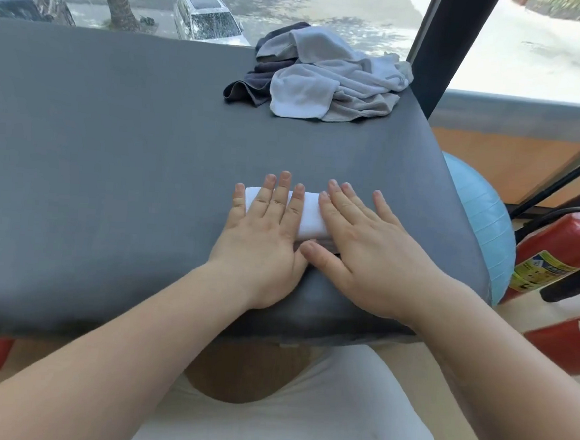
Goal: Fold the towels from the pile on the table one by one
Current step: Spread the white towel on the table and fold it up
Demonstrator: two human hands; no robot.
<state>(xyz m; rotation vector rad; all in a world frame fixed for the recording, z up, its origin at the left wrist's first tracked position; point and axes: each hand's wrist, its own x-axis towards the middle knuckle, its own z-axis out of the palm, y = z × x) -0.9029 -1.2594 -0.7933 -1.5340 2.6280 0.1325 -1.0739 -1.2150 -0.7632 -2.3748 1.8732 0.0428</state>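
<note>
The folded white towel [311, 218] lies as a small, thick block on the grey table [113, 173]. The left hand [266, 249] and right hand [365, 256] lie flat on it with fingers straight and spread, gripping nothing, probably to press the folds so they hold. Well beyond the towel waits the unfolded pile [329, 78]. To the towel's right, off the table, are a blue exercise ball [487, 226] and a fire extinguisher [554, 252].
</note>
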